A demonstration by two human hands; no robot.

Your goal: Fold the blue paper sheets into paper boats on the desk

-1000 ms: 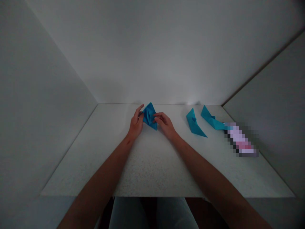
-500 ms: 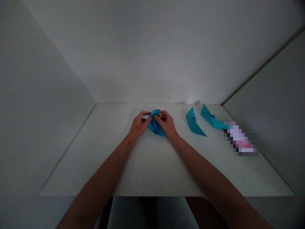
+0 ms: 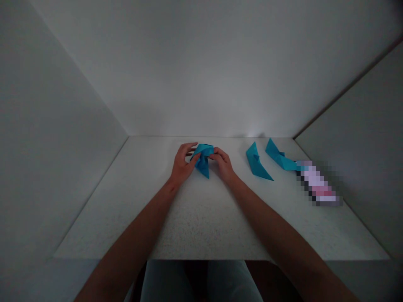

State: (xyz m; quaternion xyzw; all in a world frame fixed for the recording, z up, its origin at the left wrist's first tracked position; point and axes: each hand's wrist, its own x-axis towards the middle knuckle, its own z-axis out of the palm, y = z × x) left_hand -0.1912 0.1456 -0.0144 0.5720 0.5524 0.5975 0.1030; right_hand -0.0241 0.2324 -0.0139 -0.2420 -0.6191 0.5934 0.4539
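Note:
Between my two hands is a piece of folded blue paper (image 3: pixel 204 161), partly opened out, with a pointed end toward me. My left hand (image 3: pixel 182 162) grips its left side, thumb on the near face and fingers behind. The right edge of the paper is pinched between the thumb and fingers of my right hand (image 3: pixel 223 162). Some fingertips are hidden behind the paper. To the right lie a folded blue paper boat (image 3: pixel 257 162) and a second paper boat (image 3: pixel 279 157).
A phone-like object (image 3: pixel 317 184), blurred into blocks, lies at the right by the tip of the farther boat. White walls (image 3: pixel 208 75) close in the white tabletop (image 3: pixel 201 226) at the back and both sides. My legs are below its front edge.
The folded paper has turned and its upper part has spread wider. My right hand has shifted slightly right to its edge, and my left fingers have loosened a little.

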